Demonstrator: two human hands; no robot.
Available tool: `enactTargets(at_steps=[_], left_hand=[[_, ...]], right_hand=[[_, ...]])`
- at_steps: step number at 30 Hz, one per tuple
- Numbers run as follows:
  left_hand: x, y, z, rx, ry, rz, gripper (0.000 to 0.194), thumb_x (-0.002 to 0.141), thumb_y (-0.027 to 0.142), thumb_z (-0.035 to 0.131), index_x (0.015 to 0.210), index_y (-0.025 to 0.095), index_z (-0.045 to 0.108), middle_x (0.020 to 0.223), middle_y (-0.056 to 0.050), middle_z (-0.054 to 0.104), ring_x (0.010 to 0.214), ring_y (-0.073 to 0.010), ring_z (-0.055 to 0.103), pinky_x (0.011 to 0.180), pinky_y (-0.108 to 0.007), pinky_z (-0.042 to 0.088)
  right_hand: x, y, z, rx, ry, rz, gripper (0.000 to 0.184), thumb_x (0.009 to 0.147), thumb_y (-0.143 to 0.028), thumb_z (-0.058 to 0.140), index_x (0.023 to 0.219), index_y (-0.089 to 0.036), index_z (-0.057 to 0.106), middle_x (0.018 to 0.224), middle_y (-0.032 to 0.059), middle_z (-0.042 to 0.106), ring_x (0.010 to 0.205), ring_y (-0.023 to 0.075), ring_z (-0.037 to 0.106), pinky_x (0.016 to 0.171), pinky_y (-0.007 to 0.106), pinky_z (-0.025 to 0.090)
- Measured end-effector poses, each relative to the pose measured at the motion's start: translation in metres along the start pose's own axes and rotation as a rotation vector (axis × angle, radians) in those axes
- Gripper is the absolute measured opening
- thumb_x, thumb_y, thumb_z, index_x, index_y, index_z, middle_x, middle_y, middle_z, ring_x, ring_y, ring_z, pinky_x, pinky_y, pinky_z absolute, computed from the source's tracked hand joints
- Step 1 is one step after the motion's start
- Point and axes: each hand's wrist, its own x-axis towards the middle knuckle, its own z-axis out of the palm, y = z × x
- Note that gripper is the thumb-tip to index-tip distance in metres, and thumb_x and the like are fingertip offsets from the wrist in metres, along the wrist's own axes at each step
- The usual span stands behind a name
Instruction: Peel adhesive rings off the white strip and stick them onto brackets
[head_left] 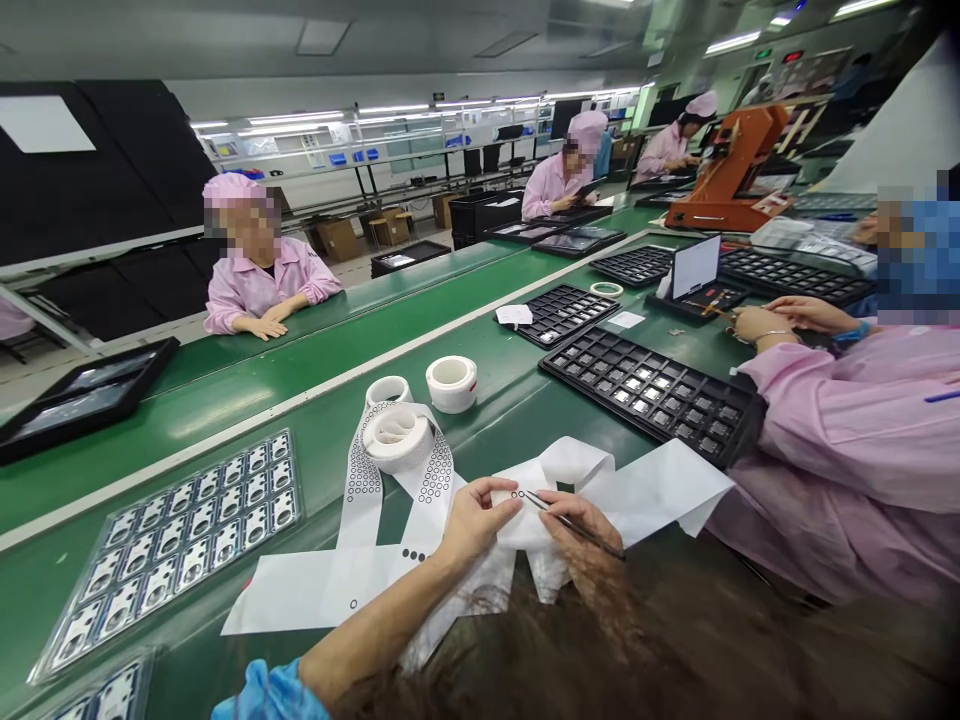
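Rolls: two white tape rolls (pixel 452 383) stood beyond the white liner strip (pixel 525 495); I saw a clear parts tray (pixel 180 540) to its left.
Left hand (pixel 472 520): pinched the strip.
Right hand (pixel 581 530): closed on tweezers (pixel 559 515), tips at the strip.

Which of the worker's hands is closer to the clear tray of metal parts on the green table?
Left. The left hand pinches the white strip, on the side toward the clear tray. The right hand, holding tweezers, lies farther off, beyond the left.
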Motion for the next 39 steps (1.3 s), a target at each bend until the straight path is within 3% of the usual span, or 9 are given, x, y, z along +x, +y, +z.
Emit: enactTargets(at_steps=[3,7,12,17,24,29,39], left_hand=[[0.000,0.001,0.001,0.030,0.002,0.007,0.063,0.058,0.054,0.090,0.101,0.011,0.074,0.066,-0.001,0.065,0.057,-0.0118,0.054,0.056,-0.024,0.039],[0.001,-0.002,0.000,0.089,0.035,0.038,0.051,0.061,0.049,0.089,0.093,0.011,0.076,0.056,0.003,0.056,0.053,-0.0090,0.045,0.053,-0.023,0.033],[0.001,-0.006,0.001,0.121,0.050,0.070,0.043,0.066,0.048,0.085,0.089,0.012,0.075,0.068,-0.001,0.063,0.058,-0.0101,0.048,0.055,-0.024,0.037],[-0.003,-0.004,0.002,0.142,0.015,0.084,0.057,0.070,0.050,0.082,0.111,0.012,0.071,0.075,-0.004,0.067,0.063,-0.0130,0.055,0.059,-0.025,0.040],[-0.011,0.000,0.003,0.276,0.013,0.156,0.037,0.083,0.039,0.075,0.110,0.015,0.068,0.102,-0.007,0.070,0.084,-0.0180,0.063,0.078,-0.034,0.051],[-0.013,0.001,0.004,0.332,0.006,0.182,0.032,0.086,0.038,0.072,0.109,0.016,0.068,0.102,-0.005,0.071,0.085,-0.0187,0.064,0.082,-0.037,0.051],[-0.012,0.000,0.004,0.370,0.011,0.209,0.032,0.088,0.039,0.070,0.110,0.017,0.068,0.108,-0.007,0.070,0.093,-0.0208,0.064,0.087,-0.039,0.051]], right_hand=[[-0.002,0.000,-0.001,0.006,-0.001,-0.011,0.006,0.086,-0.026,0.072,0.083,-0.027,0.066,0.102,-0.0006,0.074,0.096,0.0202,0.071,0.084,0.033,0.059],[0.000,-0.003,-0.003,0.001,0.000,-0.072,0.007,0.085,-0.025,0.071,0.082,-0.027,0.066,0.099,-0.0002,0.074,0.098,0.0213,0.068,0.089,0.038,0.056],[0.006,-0.010,-0.008,-0.053,0.006,-0.127,0.007,0.085,-0.023,0.071,0.084,-0.027,0.065,0.098,0.0012,0.073,0.100,0.0247,0.065,0.092,0.045,0.051],[0.008,-0.013,-0.012,-0.102,-0.054,-0.099,0.007,0.087,-0.023,0.071,0.086,-0.026,0.065,0.100,0.0012,0.073,0.095,0.0227,0.068,0.084,0.040,0.056],[0.012,-0.018,-0.012,-0.147,-0.167,-0.174,0.008,0.086,-0.020,0.071,0.084,-0.026,0.066,0.098,-0.0008,0.073,0.092,0.0200,0.068,0.085,0.036,0.056],[0.012,-0.020,-0.010,-0.165,-0.199,-0.193,0.009,0.087,-0.018,0.070,0.084,-0.026,0.067,0.099,-0.0015,0.073,0.094,0.0188,0.068,0.083,0.033,0.056],[0.009,-0.018,-0.010,-0.130,-0.173,-0.148,0.006,0.087,-0.020,0.069,0.082,-0.024,0.069,0.097,0.0031,0.074,0.092,0.0225,0.070,0.082,0.038,0.057]])
